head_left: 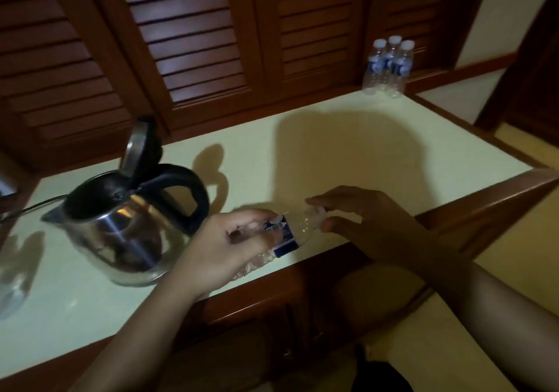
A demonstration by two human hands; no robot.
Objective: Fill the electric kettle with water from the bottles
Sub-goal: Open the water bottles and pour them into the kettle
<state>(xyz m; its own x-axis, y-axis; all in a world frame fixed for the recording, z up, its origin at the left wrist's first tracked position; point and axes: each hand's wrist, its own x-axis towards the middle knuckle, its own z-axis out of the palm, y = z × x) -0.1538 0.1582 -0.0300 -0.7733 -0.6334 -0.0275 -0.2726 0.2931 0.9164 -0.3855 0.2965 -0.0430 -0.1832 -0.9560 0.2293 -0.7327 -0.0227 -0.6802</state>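
Steel electric kettle (121, 228) stands upright on the pale table (348, 149) at about 9 o'clock from the hands, lid (136, 146) hinged up, spout toward 9 o'clock, black handle toward 3 o'clock. Left hand (223, 246) is wrapped around the body of a clear water bottle (284, 234) with a blue label. Bottle lies nearly horizontal above the table's near edge; long axis runs from 7 to 2 o'clock, neck toward 2 o'clock. Right hand (357, 213) pinches the cap end with its fingertips. Three more bottles (388, 65) stand upright at the far right corner, about 1 o'clock, well apart.
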